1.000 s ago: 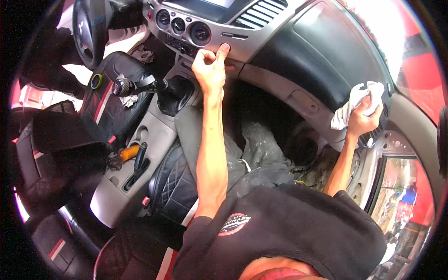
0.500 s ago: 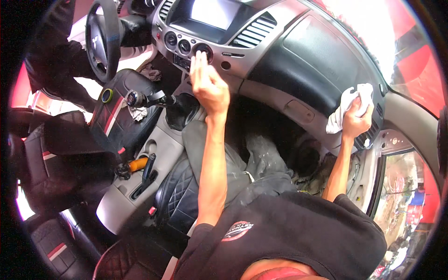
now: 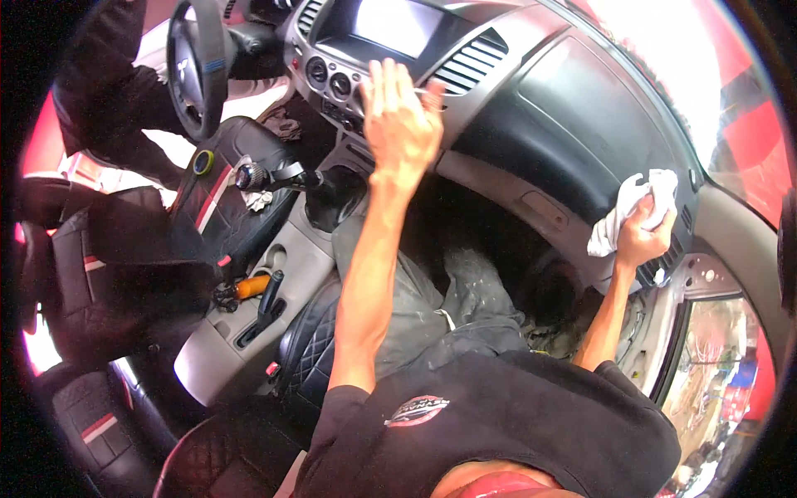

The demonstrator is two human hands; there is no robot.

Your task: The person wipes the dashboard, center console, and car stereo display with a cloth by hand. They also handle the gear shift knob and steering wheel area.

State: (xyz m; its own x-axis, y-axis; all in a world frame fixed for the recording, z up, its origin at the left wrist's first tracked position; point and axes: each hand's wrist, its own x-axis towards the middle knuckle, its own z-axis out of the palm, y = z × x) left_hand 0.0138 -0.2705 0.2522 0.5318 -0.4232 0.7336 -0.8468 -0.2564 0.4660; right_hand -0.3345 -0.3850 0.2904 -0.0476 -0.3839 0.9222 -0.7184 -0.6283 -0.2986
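I sit in a car's passenger seat facing the dark dashboard (image 3: pixel 581 124). My left hand (image 3: pixel 400 124) is raised with fingers spread, palm against the silver centre panel next to the air vent (image 3: pixel 471 62), below the screen (image 3: pixel 397 25). It holds nothing. My right hand (image 3: pixel 641 236) grips a crumpled white cloth (image 3: pixel 635 207) pressed against the right end of the dashboard, near the side vent by the door.
Round knobs (image 3: pixel 328 79) sit left of my left hand. The steering wheel (image 3: pixel 195 66) is at the upper left with another person's dark sleeve (image 3: pixel 108 83) beside it. A gear lever (image 3: pixel 253 176) and centre console with an orange item (image 3: pixel 249 286) lie lower left.
My left hand has slid up the centre panel from the knobs toward the vent and its fingers have spread. My right hand with the cloth stays at the dashboard's right end.
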